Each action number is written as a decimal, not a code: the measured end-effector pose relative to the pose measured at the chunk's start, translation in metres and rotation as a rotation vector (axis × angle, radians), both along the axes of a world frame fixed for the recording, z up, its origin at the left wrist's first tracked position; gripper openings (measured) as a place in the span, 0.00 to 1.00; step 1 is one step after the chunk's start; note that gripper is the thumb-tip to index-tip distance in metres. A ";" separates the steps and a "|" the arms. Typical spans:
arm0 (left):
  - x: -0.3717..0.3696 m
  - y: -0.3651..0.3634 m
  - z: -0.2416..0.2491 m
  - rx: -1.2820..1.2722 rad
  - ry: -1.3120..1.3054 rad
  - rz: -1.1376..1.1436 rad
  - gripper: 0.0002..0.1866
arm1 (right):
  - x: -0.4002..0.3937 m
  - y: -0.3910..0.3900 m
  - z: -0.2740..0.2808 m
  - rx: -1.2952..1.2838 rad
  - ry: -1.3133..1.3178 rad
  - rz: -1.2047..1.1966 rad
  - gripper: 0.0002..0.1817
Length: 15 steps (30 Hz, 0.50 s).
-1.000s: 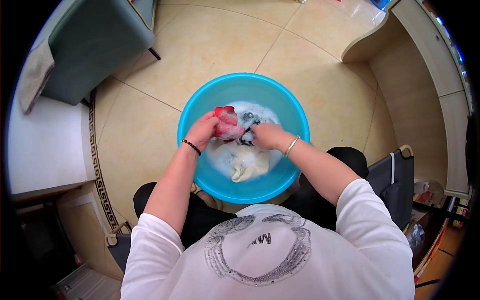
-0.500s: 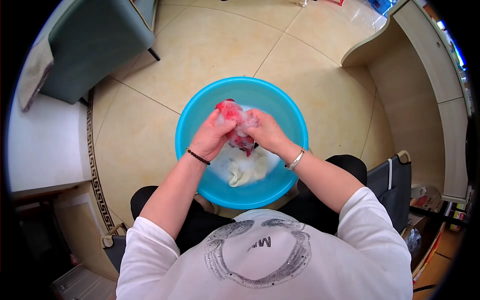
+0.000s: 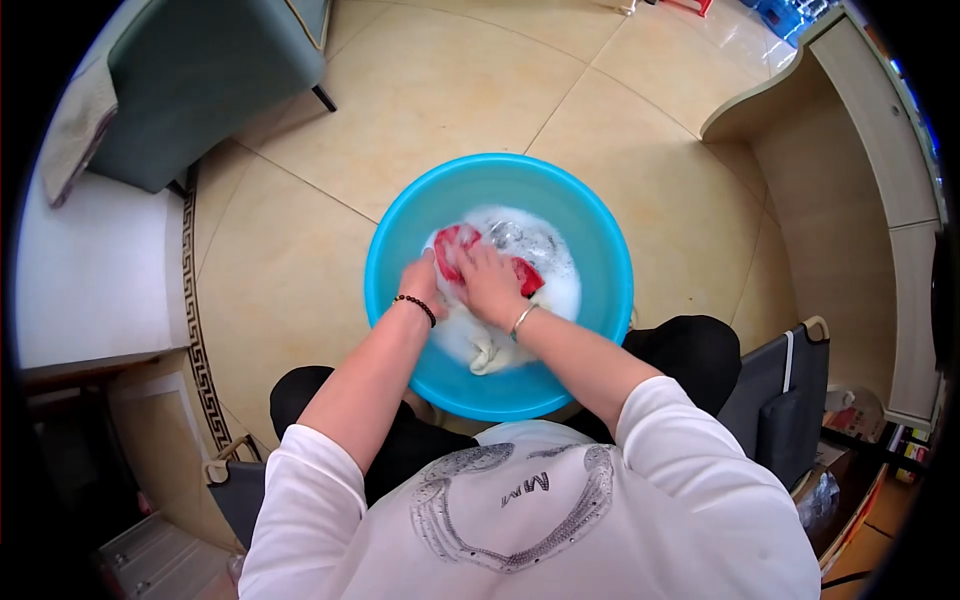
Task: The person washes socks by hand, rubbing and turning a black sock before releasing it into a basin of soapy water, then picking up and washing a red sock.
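A blue basin [image 3: 622, 290] of foamy water stands on the floor between my knees. Low in it, a wet red cloth [image 3: 455, 243] lies bunched in the suds, with another part showing right of my right hand. My left hand [image 3: 424, 286], closed at the cloth's left side, has most of its fingers hidden by foam and the other hand. My right hand [image 3: 488, 285] is slightly blurred and closes over the middle of the red cloth from above. Nearer me, a whitish cloth [image 3: 488, 355] sits partly in the water.
A grey-green chair [image 3: 210, 90] stands at upper left beside a white surface [image 3: 100, 270]. On the right is a pale wooden cabinet [image 3: 830, 200]. Dark seat sides [image 3: 770, 400] flank me. A red stool leg [image 3: 692, 6] and a blue object [image 3: 785, 18] show at the top.
Both hands have lowered the red cloth from above the basin into the suds. My right hand has moved left, close against the left. The view has shifted slightly.
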<state>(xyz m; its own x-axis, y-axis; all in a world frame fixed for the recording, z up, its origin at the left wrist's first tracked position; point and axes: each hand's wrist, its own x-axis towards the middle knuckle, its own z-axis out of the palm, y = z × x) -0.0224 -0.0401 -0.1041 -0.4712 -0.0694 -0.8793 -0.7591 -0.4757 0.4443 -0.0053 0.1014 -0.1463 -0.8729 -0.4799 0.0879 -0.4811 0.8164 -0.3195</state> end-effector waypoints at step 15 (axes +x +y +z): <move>0.004 0.013 0.013 -0.058 -0.032 -0.228 0.32 | 0.005 0.041 0.010 0.271 -0.132 0.381 0.13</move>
<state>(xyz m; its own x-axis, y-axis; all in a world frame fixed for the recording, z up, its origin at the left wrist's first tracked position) -0.0187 -0.0270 -0.0913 -0.4525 -0.0149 -0.8916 -0.8582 -0.2644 0.4399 -0.0005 0.1423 -0.1367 -0.6259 -0.7578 -0.1844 -0.7316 0.6524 -0.1978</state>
